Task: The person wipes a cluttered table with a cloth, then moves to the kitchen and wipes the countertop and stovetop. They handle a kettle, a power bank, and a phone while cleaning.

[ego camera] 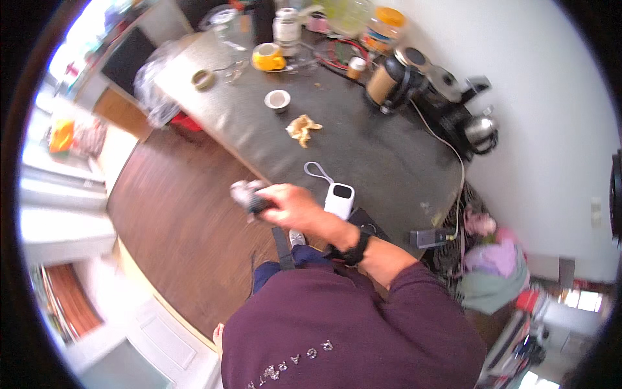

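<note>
My right hand [291, 206], with a black band at the wrist, reaches forward over the near edge of the table [403, 170]. Its fingers are closed around a small dark and pale item [252, 197], too blurred to name. Just beyond my right forearm, a white pocket-sized device [340, 199] with a black window and a loop strap lies on the table. Farther back are a crumpled piece of yellowish paper or peel [303, 129] and a small white cup [277, 100]. Only a little of my left hand [218, 334] shows, low beside my torso; the rest is hidden.
A roll of tape [202, 79], a yellow mug [268, 57] and a white bottle [286, 31] stand toward the back. Along the wall are a thermos jug [393, 80] and an electric kettle [478, 133]. A white cable runs to a grey box [428, 238] at the right edge.
</note>
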### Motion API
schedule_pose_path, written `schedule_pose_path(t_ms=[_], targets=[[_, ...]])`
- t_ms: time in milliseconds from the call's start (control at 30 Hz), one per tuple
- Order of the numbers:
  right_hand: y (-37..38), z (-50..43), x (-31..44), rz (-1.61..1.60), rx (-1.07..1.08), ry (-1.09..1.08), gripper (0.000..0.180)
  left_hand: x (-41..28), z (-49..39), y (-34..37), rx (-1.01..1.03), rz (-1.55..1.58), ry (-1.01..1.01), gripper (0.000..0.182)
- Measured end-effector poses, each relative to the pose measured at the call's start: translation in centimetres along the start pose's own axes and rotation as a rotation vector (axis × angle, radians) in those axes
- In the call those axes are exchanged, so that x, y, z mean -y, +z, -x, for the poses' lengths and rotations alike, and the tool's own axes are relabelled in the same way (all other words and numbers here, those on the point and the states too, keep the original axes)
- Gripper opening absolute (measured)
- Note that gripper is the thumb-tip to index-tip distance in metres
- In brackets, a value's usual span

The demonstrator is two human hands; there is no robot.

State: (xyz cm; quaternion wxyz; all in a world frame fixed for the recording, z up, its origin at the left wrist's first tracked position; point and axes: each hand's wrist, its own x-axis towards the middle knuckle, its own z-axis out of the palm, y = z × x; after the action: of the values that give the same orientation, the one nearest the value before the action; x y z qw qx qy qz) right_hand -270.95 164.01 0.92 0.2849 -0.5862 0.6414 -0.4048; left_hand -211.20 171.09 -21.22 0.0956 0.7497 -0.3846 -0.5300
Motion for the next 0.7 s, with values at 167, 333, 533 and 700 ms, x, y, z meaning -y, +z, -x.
schedule_pose_path(t_ms=[167, 333, 533, 700], targets=[[2.4, -2.8, 1.6, -0.052, 0.055, 0.0, 0.037, -10.3, -7.9, -1.0, 0.01, 0.146, 0.121, 0.027], [3.2, -3.9, 1.2, -0.139, -0.082, 0.095, 0.034, -15.4, -14.7, -1.7, 0.088, 0.14, 0.178, 0.028], [4.5, -6.1, 1.0, -0.371, -0.468, 0.237, 0.035, -19.8, -22.8, -6.3, 0.272, -0.3, 0.125, 0.027], [-1.0, -1.9, -1.6, -0.387, -1.068, 0.436, 0.03, -25.4, -28.8, -9.7, 0.35, -0.501, 0.158, 0.026]])
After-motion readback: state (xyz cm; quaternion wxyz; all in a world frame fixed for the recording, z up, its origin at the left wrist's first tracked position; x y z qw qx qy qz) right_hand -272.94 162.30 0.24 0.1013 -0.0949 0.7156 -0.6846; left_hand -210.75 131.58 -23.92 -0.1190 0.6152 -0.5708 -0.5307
